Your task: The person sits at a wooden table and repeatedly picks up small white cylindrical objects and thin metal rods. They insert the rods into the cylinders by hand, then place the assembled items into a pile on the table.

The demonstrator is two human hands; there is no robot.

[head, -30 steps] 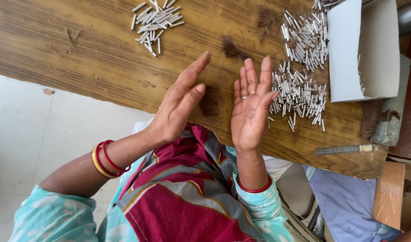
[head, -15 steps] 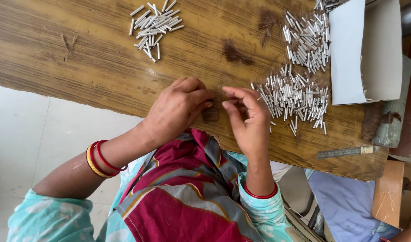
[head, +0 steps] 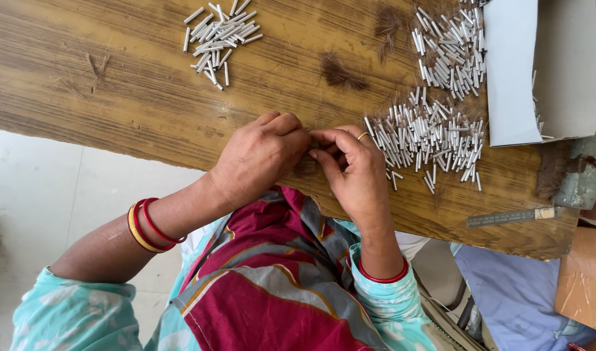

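We see our left hand (head: pixel 259 156) and right hand (head: pixel 353 172) meeting at the near edge of the wooden table (head: pixel 116 97), fingers curled and fingertips pressed together. They pinch something small between them; we cannot tell exactly what it is, though a bit of dark brown fibre (head: pixel 304 166) shows just beneath the meeting fingertips. Red and gold bangles (head: pixel 145 224) circle our left wrist, a red bangle (head: pixel 382 276) our right, and a ring (head: pixel 362 136) sits on a right finger.

Just beyond our right hand lies a loose heap of short white tubes (head: pixel 431 136), nearly touching the knuckles. Farther past it a second heap of the same tubes (head: pixel 450 52) spreads toward an open white cardboard box (head: pixel 538 65). To the right of our right hand, near the table's edge, a narrow metal ruler (head: pixel 509 216) lies flat.

Beyond both hands a tuft of brown fibre (head: pixel 340 71) rests on the wood, and well beyond our left hand sits a smaller pile of white tubes (head: pixel 216 36).
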